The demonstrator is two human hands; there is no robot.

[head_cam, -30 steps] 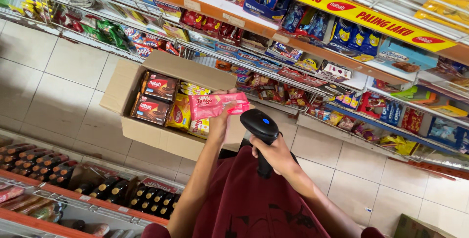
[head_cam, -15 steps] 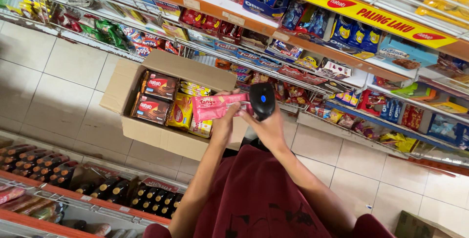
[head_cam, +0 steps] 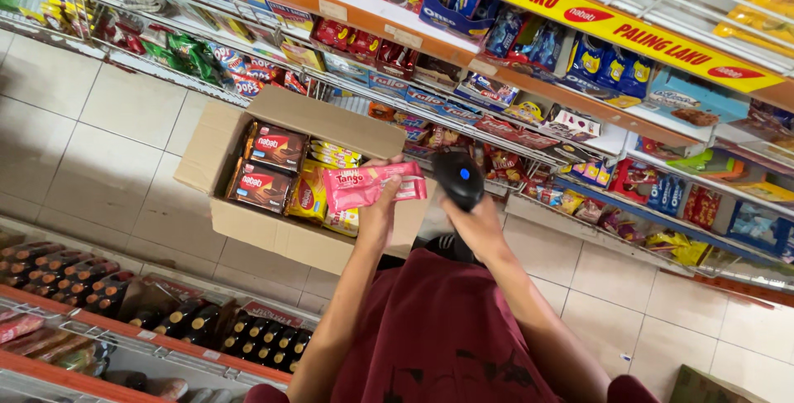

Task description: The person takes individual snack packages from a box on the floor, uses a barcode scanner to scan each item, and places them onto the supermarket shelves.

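My left hand (head_cam: 379,214) grips a pink wafer packet (head_cam: 370,185) and holds it level above the open cardboard box (head_cam: 273,233). My right hand (head_cam: 478,223) is closed around the grip of a black handheld scanner (head_cam: 459,178) with a blue light on top. The scanner's head sits just right of the packet's end, a small gap between them. Inside the box lie brown wafer packs (head_cam: 263,167) and yellow packs (head_cam: 318,196).
Store shelves (head_cam: 529,113) packed with snack packets run across the top and right. A lower rack of dark bottles (head_cam: 165,316) stands at the bottom left. The box rests on a pale tiled floor (head_cam: 91,146). My dark red clothing (head_cam: 438,337) fills the lower centre.
The scanner rose from lower right up to the packet's end half a second ago, then drew slightly right. The pink packet stayed held over the box.
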